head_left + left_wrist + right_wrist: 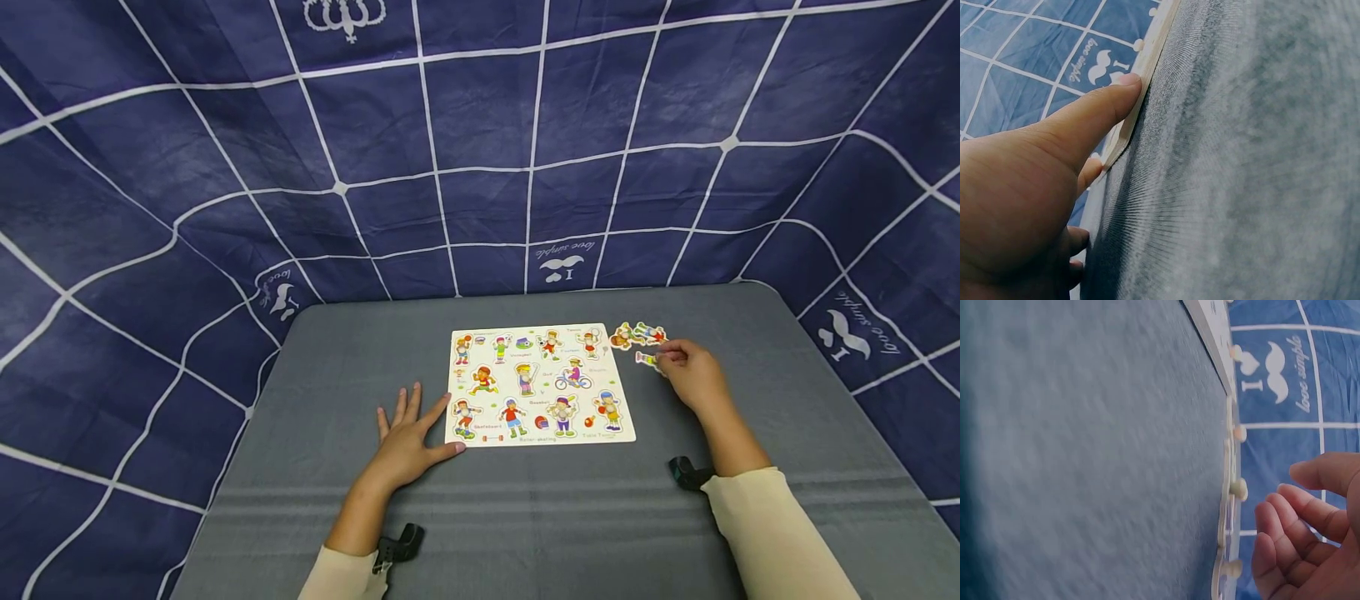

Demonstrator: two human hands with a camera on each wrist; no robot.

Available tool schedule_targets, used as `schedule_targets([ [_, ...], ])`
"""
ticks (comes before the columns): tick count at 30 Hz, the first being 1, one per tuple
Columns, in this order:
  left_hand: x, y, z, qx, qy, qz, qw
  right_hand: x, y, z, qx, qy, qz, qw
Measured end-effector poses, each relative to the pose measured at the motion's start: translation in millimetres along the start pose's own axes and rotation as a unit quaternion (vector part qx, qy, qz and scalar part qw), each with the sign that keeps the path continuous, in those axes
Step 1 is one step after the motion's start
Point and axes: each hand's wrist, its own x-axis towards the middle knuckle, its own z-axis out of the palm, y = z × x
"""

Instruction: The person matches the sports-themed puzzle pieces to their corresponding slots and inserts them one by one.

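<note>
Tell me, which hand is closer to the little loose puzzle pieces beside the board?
Right. The right hand is at the loose puzzle pieces, fingertips on one. The left hand lies flat at the board's opposite corner.

sleeves: cream, long, both arms | wrists: black clip-like camera mounts | hands: bare, no gloves

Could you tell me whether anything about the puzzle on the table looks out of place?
Yes: a few figure pieces lie loose on the grey table, off the puzzle board to its right. The right hand is at one of them; the left hand lies flat, its thumb against the board's left edge.
</note>
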Motion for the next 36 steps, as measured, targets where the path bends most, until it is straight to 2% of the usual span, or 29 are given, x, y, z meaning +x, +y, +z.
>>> schedule_targets([
  [7, -0.4, 0.9, -0.9, 0.0, 0.004, 0.002, 1.0, 6, 9, -8, -0.037, -0.009, 0.012, 0.999],
  [12, 0.1, 1.0, -0.6, 0.002, 0.006, 0.001, 1.0, 8, 14, -10, -0.054, -0.02, 0.0, 0.998],
  [27, 0.0, 0.1, -0.6, 0.003, 0.005, -0.002, 1.0, 15, 17, -8, -0.083, -0.069, -0.004, 0.994],
  [36, -0.1, 0.4, 0.1, 0.001, 0.004, -0.003, 1.0, 19, 12, -5, -0.083, -0.093, -0.015, 0.992],
])
